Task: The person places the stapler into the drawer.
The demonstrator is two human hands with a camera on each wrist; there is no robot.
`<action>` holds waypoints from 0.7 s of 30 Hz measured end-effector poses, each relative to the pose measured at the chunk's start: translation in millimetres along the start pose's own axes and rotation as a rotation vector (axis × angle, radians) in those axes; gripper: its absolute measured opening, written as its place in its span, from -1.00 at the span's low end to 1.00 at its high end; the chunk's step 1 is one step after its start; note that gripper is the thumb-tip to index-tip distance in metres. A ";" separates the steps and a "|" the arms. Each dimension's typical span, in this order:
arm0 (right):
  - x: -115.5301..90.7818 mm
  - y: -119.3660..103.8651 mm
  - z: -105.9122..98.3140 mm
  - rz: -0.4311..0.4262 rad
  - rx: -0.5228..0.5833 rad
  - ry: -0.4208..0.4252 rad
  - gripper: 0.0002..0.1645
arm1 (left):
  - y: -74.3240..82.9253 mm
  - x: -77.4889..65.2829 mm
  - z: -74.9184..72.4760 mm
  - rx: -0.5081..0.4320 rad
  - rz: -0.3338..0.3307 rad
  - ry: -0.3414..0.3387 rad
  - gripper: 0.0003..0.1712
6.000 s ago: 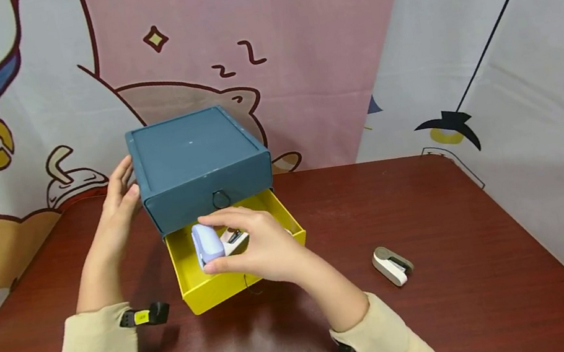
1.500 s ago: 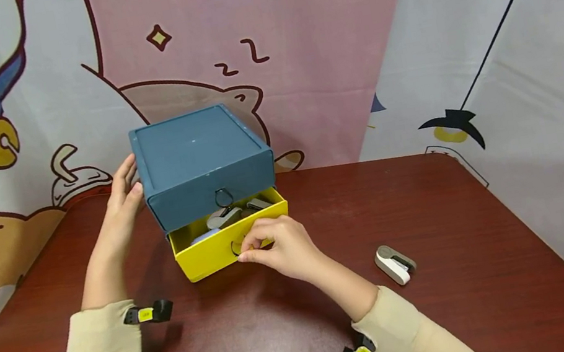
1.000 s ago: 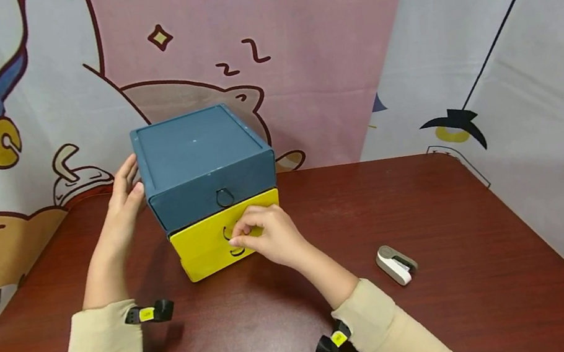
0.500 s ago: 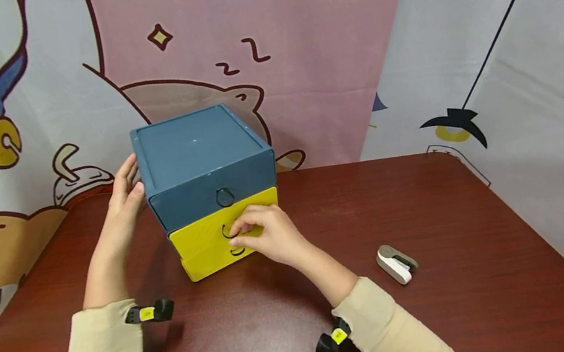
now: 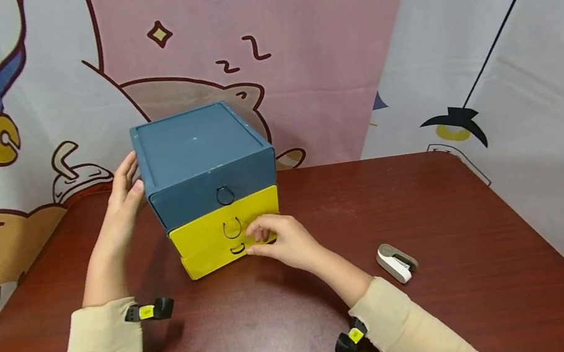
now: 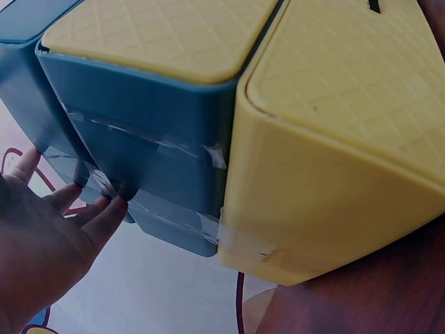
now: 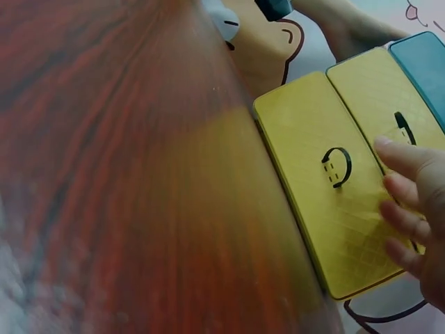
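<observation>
A stacked drawer cabinet stands on the table, with a blue drawer above two yellow ones. The middle yellow drawer is pushed in, its black loop handle hanging free. Below it, the bottom yellow drawer is closed too. My left hand rests its extended fingertips on the cabinet's blue left side. Just right of the handles, my right hand hovers at the yellow fronts, fingers loosely bent and holding nothing. In the right wrist view its thumb is near the middle handle.
A white and grey-brown stapler lies on the table right of the cabinet. The reddish-brown table extends before the cabinet. Behind hangs a printed cloth. Clear tape runs along the cabinet's side.
Earlier my right hand held a small lilac stapler over the pulled-out yellow drawer, then pushed that drawer in by its handle. Now it has released the handle and moved right. My left hand stayed put.
</observation>
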State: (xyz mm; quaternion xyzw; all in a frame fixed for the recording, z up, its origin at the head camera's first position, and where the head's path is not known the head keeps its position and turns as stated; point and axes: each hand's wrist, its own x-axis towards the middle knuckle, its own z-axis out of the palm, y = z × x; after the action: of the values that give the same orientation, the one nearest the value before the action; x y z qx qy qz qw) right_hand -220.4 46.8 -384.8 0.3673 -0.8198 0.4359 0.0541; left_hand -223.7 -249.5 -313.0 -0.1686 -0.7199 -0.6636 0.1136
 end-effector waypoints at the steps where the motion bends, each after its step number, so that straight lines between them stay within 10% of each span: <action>1: 0.0 2.0 0.7 0.015 -0.011 -0.024 -0.70 | -0.1 0.1 -0.1 -0.003 -0.001 0.000 -0.23; 21: 4.5 6.4 19.4 0.115 -0.221 -0.151 -0.82 | -0.3 0.6 0.0 0.000 -0.011 0.007 -0.23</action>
State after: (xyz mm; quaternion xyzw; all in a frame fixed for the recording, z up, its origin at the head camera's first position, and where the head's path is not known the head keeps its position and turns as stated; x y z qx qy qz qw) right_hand -223.3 32.0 -399.2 0.3431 -0.8844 0.3163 0.0075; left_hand -224.3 -249.5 -313.1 -0.1620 -0.7205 -0.6648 0.1125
